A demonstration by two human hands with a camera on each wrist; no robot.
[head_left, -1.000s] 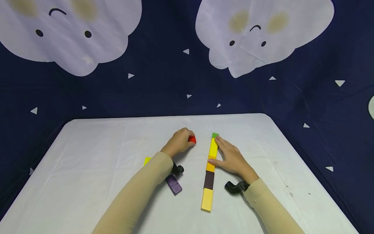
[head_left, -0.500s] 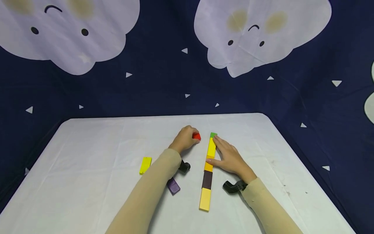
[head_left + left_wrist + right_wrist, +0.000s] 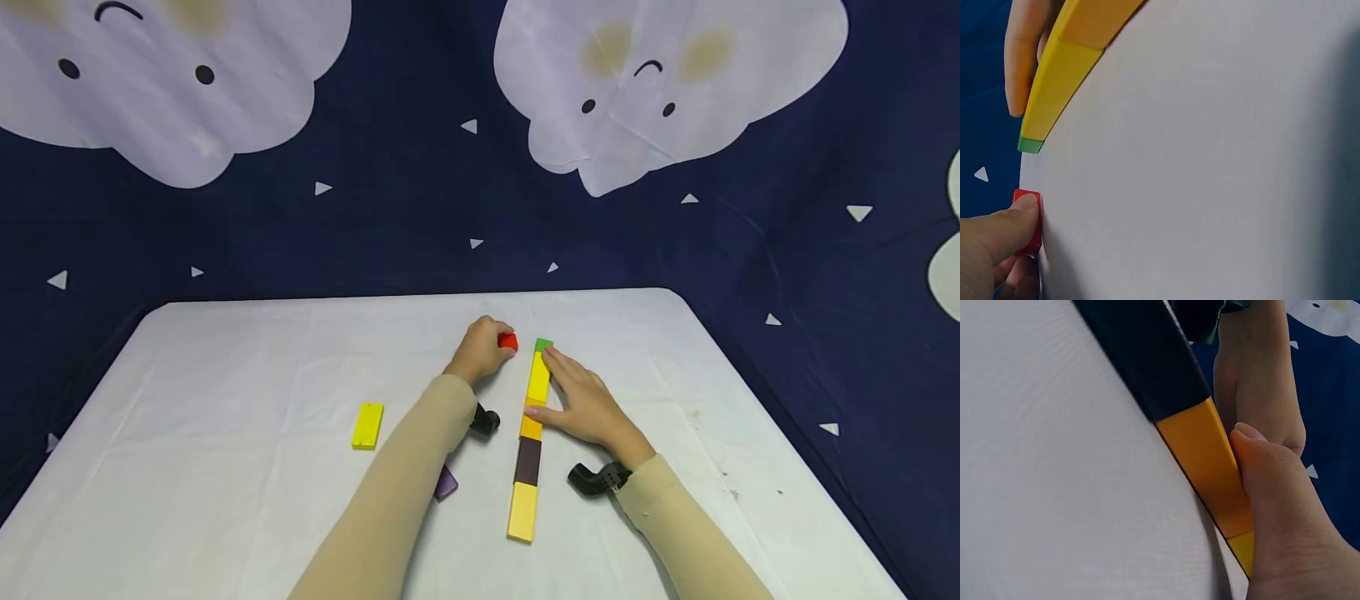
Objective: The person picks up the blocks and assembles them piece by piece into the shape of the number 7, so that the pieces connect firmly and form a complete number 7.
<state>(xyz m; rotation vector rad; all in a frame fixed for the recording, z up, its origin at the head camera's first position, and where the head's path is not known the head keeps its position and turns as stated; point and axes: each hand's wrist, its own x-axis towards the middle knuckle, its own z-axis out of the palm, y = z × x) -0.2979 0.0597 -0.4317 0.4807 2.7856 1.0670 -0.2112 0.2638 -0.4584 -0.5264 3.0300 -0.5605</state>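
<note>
My left hand [image 3: 480, 352] pinches a small red block [image 3: 509, 342] between thumb and fingers, just left of the far end of a row of blocks. From far to near, that row has a green block [image 3: 543, 343], a yellow block [image 3: 538, 377], an orange block [image 3: 531, 427], a dark brown block [image 3: 527, 462] and a pale yellow block [image 3: 522, 513]. Along the row's right side lies my right hand [image 3: 592, 410], fingers extended by the yellow block. In the right wrist view its thumb [image 3: 1279, 487] is at the edge of the orange block [image 3: 1204, 469].
Left of the row, a loose yellow block [image 3: 367, 426] lies on the white table [image 3: 225, 467]. A purple block [image 3: 447, 483] is partly hidden by my left sleeve [image 3: 397, 475]. Behind the table hangs a dark blue cloth [image 3: 405, 208] with clouds.
My left hand has moved right and slightly away with the red block, closer to the row's green end. Its sleeve now uncovers the loose yellow block and covers more of the purple one.
</note>
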